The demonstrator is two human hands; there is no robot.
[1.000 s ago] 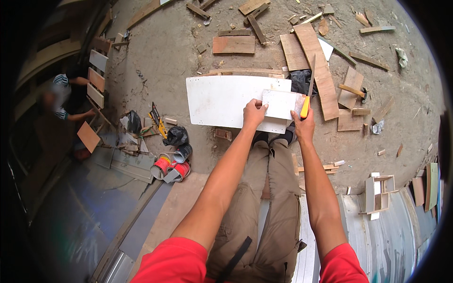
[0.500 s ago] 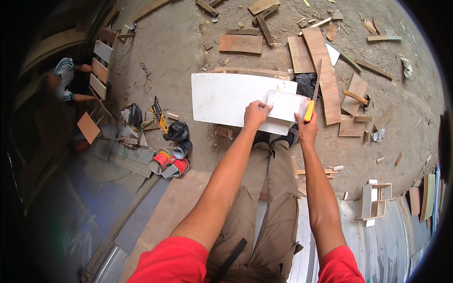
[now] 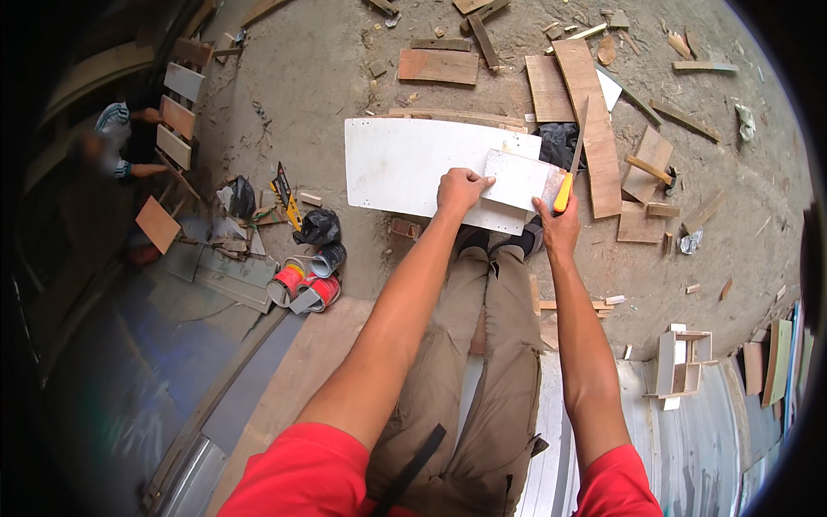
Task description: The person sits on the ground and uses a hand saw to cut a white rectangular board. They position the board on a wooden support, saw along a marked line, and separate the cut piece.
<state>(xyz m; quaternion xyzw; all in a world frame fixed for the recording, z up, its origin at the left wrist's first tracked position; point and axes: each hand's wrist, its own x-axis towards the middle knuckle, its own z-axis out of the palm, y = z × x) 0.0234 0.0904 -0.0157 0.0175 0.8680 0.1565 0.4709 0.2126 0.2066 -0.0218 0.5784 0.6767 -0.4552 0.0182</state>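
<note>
A small white board (image 3: pixel 515 177) lies flat over the right part of a large white panel (image 3: pixel 396 164), which is raised in front of my shoes. My left hand (image 3: pixel 461 191) is closed on the small board's left edge, thumb on top. A hand saw with a yellow handle (image 3: pixel 563 191) is in my right hand (image 3: pixel 562 228), its blade pointing away from me. Fingers of that hand also touch the small board's lower right corner. The board's right end shows a worn, brownish patch. How the panel is supported underneath is mostly hidden.
Wooden planks (image 3: pixel 587 129), offcuts and a hammer (image 3: pixel 652 168) litter the ground ahead and right. Paint cans (image 3: pixel 319 294), a black plastic bag (image 3: pixel 318 227) and another yellow-handled saw (image 3: pixel 284 196) stand left. A co-worker (image 3: pixel 116 142) handles boards at far left. A small wooden shelf frame (image 3: pixel 665 364) sits right.
The whole view has shifted slightly, with the scene a little higher in the picture. Both hands keep their hold, and the small board stays in about the same place on the panel.
</note>
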